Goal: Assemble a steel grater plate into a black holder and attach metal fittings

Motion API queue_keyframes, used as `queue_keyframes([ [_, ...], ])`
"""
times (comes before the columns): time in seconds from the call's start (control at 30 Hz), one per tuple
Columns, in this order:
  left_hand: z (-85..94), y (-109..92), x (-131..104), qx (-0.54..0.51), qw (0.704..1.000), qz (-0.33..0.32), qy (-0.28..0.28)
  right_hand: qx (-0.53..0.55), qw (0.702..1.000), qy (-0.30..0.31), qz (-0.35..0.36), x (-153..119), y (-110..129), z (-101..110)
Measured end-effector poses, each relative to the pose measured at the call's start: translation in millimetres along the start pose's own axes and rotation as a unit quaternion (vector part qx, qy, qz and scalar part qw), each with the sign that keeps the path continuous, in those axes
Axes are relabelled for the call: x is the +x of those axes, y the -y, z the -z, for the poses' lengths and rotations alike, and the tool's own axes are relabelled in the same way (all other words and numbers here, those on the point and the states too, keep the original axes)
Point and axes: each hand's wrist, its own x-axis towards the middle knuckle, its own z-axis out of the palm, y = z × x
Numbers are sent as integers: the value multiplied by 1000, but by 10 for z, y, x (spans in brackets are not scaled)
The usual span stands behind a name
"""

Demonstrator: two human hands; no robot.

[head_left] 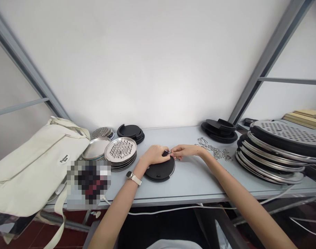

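A round black disc (160, 172) lies on the grey table in front of me. My left hand (155, 154) is closed on its upper part, thumb and fingers at the rim. At the disc's upper right edge my right hand (180, 151) pinches something small, mostly hidden by the fingers. To the right of that hand, loose metal clips (220, 153) lie in a scattered pile. Round metal grater plates (121, 150) are stacked to the left of my left hand.
Black discs (130, 132) sit at the back left, more black discs (220, 130) at the back right. A tall stack of rimmed plates (274, 152) stands right. A cream bag (36, 166) lies left. A white cable (173, 209) runs along the table's front edge (183, 199).
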Motion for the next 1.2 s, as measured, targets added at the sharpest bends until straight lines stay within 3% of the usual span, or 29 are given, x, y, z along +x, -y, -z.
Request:
queue_keyframes([
  [1.2,20,-18,2,6,1000,2,6,2,1000,1,3,5,-12,-2],
])
